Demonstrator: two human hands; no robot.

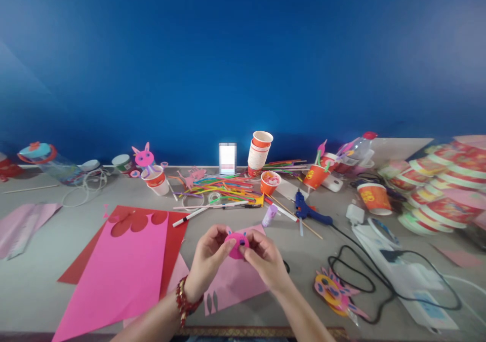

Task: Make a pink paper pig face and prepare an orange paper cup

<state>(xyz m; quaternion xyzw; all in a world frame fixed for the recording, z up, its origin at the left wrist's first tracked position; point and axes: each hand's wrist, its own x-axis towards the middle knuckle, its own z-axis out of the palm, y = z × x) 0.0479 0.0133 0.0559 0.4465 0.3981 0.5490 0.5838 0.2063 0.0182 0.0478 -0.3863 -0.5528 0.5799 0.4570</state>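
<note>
Pinching a magenta paper disc (236, 253) between them, the left hand (210, 256) and right hand (266, 256) hold it above the pale pink sheet (237, 286), thumbs on its front and fingers curled behind; sharing the rim this way probably steadies the thin piece and leaves its dark blue eye (242, 242) exposed. That pale sheet has leaf-shaped slots (209, 304) cut near its lower left corner. Left of it, a magenta sheet (125, 276) with scooped-out top edge overlaps a red sheet (176, 230), perhaps so both are within reach. Right of it, a blue hot-glue gun (309, 211) rests with its cord (343, 234) trailing near a white power strip (370, 240), presumably its supply. Beyond it, pipe cleaners (224, 184) and stacked paper cups (258, 154) crowd the grey tabletop (26, 301) before a plain blue wall (243, 63).
</note>
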